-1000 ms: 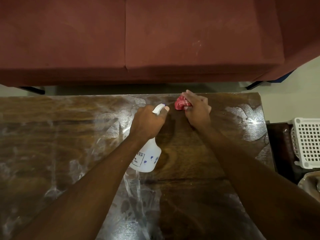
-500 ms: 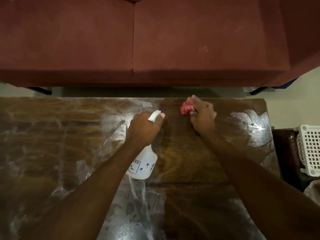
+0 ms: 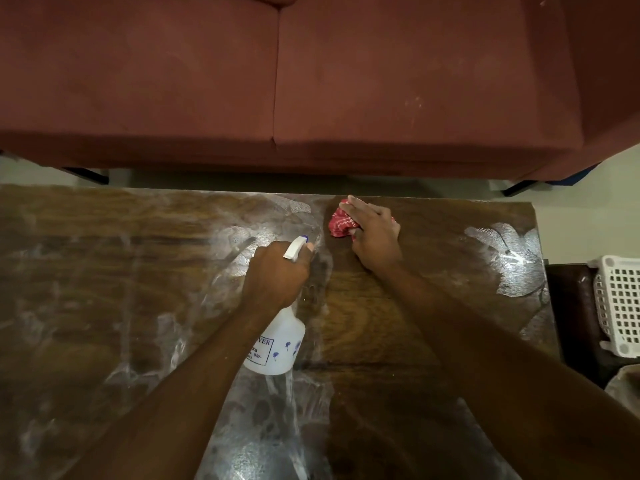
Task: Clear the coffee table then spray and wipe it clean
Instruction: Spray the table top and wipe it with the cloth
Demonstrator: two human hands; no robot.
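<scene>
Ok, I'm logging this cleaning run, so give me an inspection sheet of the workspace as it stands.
Surface: wooden coffee table with whitish streaks and smears over the left half and near the right edge; the middle strip looks darker and cleaner.
Job's things: white spray bottle, nozzle pointing away from the person; red cloth bunched near the far edge.
Clutter: nothing seen on the table.
Grips: left hand closed around the bottle's neck; right hand pressing the cloth onto the table.
Cables: nothing seen.
Surroundings: dark red sofa beyond the table; white lattice basket to the right.
</scene>
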